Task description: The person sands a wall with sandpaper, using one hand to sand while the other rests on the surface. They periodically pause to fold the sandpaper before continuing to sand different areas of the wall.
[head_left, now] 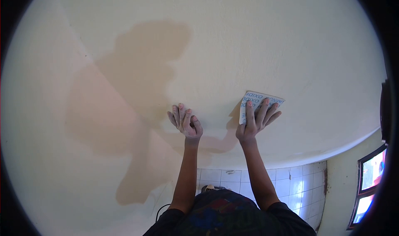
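A pale wall (pixel 216 49) fills most of the view. My right hand (pixel 255 119) lies flat with its fingers spread over a sheet of sandpaper (pixel 254 96), pressing it against the wall. Blue printed letters, among them "OXIDE", show on the sheet's back. To the left, my left hand (pixel 185 120) is at the wall with nothing in it, its fingers apart and slightly bent. Pale dust coats both hands.
White floor tiles (pixel 291 186) show below the wall. At the lower right is a window (pixel 370 173) with a dark frame. A black cable (pixel 160 211) curves beside my left arm. My shadow falls on the wall at the left.
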Demonstrator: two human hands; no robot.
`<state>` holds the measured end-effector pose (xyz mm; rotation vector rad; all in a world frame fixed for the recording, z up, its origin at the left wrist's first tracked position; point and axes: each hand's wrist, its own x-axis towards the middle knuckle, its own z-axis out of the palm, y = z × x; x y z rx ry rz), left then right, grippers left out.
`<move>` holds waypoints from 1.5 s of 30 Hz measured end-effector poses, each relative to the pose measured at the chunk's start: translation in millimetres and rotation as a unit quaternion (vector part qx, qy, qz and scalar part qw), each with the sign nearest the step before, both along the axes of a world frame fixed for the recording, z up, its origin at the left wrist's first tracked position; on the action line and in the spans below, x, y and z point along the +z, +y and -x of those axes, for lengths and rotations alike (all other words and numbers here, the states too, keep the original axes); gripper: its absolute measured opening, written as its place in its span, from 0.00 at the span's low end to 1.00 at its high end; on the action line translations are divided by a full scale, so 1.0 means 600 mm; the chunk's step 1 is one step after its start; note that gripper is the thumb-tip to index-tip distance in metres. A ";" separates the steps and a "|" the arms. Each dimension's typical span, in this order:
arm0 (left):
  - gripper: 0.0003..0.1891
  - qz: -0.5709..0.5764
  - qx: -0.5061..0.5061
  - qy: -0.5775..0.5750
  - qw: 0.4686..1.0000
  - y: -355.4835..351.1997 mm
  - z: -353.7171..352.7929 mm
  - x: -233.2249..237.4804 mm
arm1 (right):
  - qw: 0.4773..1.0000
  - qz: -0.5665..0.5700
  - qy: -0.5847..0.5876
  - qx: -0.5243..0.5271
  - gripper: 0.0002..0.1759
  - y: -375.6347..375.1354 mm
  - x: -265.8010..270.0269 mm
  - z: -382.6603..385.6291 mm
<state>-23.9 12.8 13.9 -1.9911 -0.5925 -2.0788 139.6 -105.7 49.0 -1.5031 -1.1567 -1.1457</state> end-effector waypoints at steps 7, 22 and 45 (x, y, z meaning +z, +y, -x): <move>0.16 -0.002 0.002 0.001 1.000 0.002 0.002 -0.004 | 0.999 0.013 -0.045 0.014 0.29 0.015 -0.058 0.014; 0.15 -0.001 0.009 0.008 1.000 0.006 0.002 -0.002 | 0.999 0.038 -0.031 0.019 0.26 0.037 -0.067 0.049; 0.16 0.003 0.007 0.015 1.000 0.006 0.002 -0.007 | 0.997 -0.033 -0.070 0.020 0.19 0.025 0.008 0.003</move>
